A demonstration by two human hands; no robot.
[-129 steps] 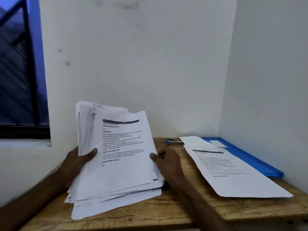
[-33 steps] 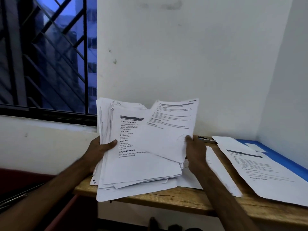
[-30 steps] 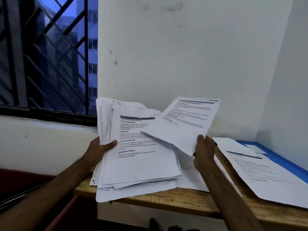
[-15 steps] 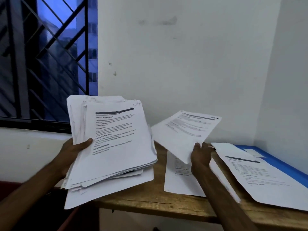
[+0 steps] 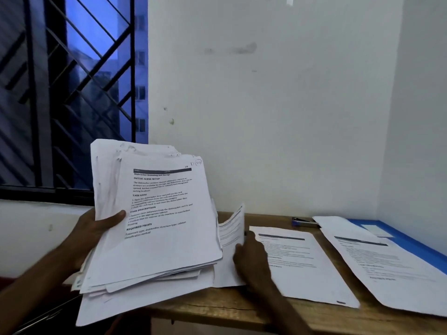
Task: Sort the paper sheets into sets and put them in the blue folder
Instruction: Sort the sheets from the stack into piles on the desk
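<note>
1. Head camera view: a person is sorting printed pages at a wooden table set into a white-walled corner beside a barred window.
2. At near left, the left hand is gripping a thick, ragged stack of paper sheets, with its thumb curling over the top page. It is holding the stack tilted up off the table's left edge.
3. Just right of the stack, the right hand is pinching a loose sheet that is bowing upward. The thumb is lying against the sheet's edge, while the other fingers are hiding behind the paper.
4. A middle sheet is lying flat on the table just right of that hand. Farther right, another sheet is resting on top of the blue folder, which is lying against the right wall.
5. A small stapler is sitting at the far edge of the table, between the two flat sheets.
6. Judging by the layout, the sorting step is underway, and the task appears to be at an early stage. Only a few pages are lying out, the bulk is unsorted in the left hand, and nothing is visibly filed inside the folder.
7. The next move is likely calling for matching the loose sheet's heading to one of the sets on the table, laying it flat, and keeping the heavy stack from sliding.
</note>
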